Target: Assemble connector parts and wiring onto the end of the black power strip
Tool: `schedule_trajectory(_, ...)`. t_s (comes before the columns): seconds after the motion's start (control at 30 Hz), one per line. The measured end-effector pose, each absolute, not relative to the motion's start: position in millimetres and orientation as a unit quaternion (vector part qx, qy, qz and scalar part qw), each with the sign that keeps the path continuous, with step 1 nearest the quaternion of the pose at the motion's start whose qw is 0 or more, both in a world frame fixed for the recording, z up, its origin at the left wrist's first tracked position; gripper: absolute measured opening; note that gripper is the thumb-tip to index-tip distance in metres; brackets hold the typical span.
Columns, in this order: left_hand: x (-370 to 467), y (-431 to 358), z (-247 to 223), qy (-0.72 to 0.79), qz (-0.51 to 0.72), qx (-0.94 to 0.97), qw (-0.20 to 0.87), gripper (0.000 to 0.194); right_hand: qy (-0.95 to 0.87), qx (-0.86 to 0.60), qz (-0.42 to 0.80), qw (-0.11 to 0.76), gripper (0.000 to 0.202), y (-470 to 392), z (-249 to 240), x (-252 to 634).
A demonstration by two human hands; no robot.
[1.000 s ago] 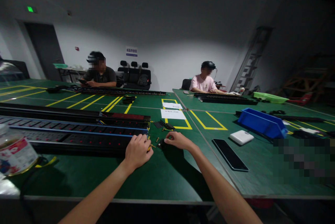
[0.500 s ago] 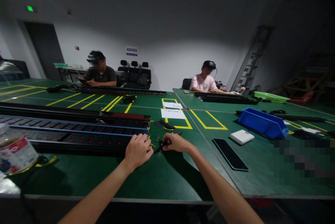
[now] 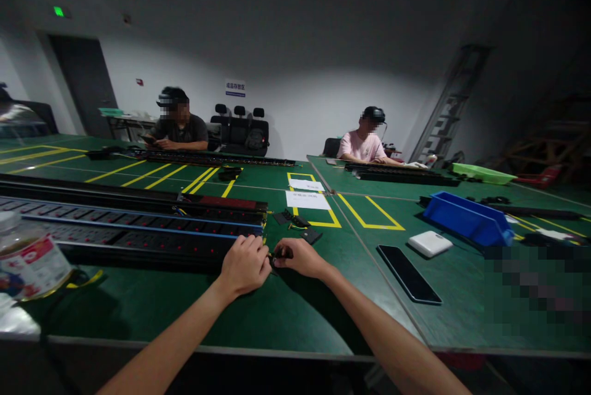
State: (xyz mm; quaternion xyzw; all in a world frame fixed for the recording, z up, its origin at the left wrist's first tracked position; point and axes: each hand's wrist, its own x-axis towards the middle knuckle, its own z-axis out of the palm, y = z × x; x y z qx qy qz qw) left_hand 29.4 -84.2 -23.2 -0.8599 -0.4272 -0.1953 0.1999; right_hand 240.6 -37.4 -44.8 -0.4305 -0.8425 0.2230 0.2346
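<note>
My left hand [image 3: 244,264] is closed at the near right end of a long black rail [image 3: 175,246] with rows of red dots. A small brass-yellow bit shows at its fingertips; the rest of what they hold is hidden. Right beside it, my right hand [image 3: 299,258] pinches a small dark part [image 3: 277,253], its tip meeting the left fingers. Beyond the hands, small black pieces [image 3: 295,218] with a yellow wire lie on the green table [image 3: 258,321], and a flat black piece [image 3: 312,235] sits just behind my right hand.
To the right lie a phone [image 3: 409,273], a white case [image 3: 430,243] and a blue bin [image 3: 466,218]. A plastic jar [image 3: 34,266] stands at left. White paper sheets [image 3: 307,199] lie ahead. Two people [image 3: 178,127] sit across the table, and a third is partly visible at far left.
My right hand has moved left with the dark part, closing the gap to my left hand. The left hand has stayed nearly in place. The view has shifted slightly.
</note>
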Motion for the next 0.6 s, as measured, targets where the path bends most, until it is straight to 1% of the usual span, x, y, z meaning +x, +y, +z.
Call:
schedule_trajectory(0.2, 27, -86, -22, -0.417, -0.203, -0.866, 0.188, 0.02, -0.833, -0.482, 0.155, 0.223, 0.025, -44, -43, 231)
schedule_trajectory(0.4, 28, -85, -23, -0.417, -0.202, -0.865, 0.191, 0.022, -0.837, -0.486, 0.122, 0.219, 0.022, -49, -44, 228)
schedule_trajectory(0.5, 31, -84, -25, -0.433, -0.209, -0.853, 0.2, 0.017, -0.837, -0.489, 0.115, 0.216, 0.023, -51, -44, 225)
schedule_trajectory(0.6, 32, -83, -27, -0.435, -0.227, -0.847, 0.205, 0.013, -0.835, -0.498, 0.132, 0.193, 0.027, -50, -36, 228)
